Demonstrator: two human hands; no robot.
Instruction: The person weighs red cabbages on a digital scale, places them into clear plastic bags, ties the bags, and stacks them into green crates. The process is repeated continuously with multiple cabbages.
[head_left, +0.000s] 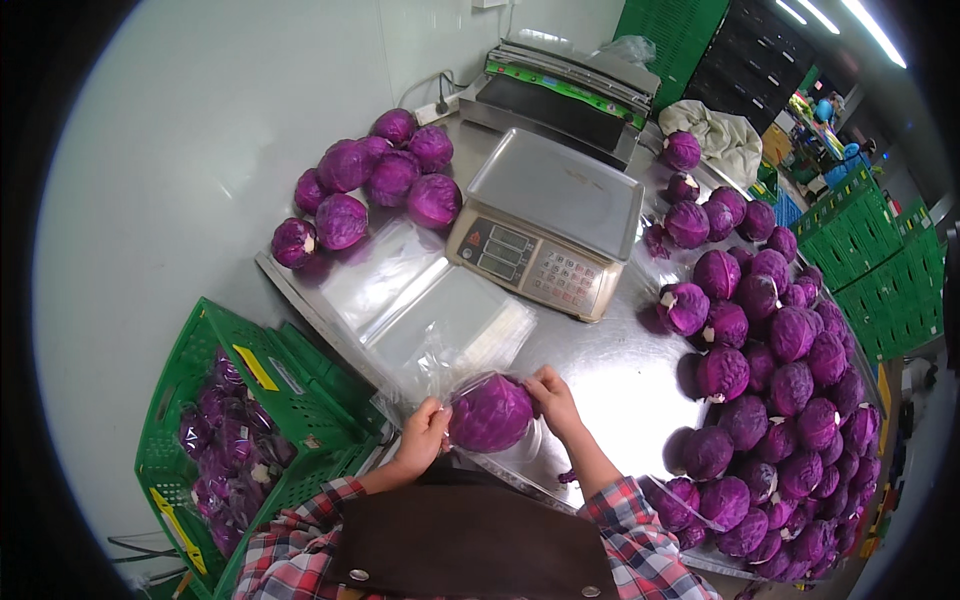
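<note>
A red cabbage (491, 414) is inside a clear plastic bag (430, 358) at the near edge of the steel table. My left hand (421, 441) grips the bag's gathered plastic at the left of the cabbage. On the other side, my right hand (553, 401) pinches the plastic at the cabbage's upper right. Just beyond lies a stack of flat clear bags (450, 315). A digital weighing scale (551, 217) with a bare metal pan stands farther back. Loose red cabbages (791, 334) are heaped along the right side, and a smaller group (394, 178) sits at the back left.
A green plastic crate (176, 390) with bagged cabbages stands at lower left. A film wrapping machine (559, 97) and a power strip (437, 110) are at the back. Green crates (855, 225) are stacked beyond the table at right, with people (829, 109) working far off.
</note>
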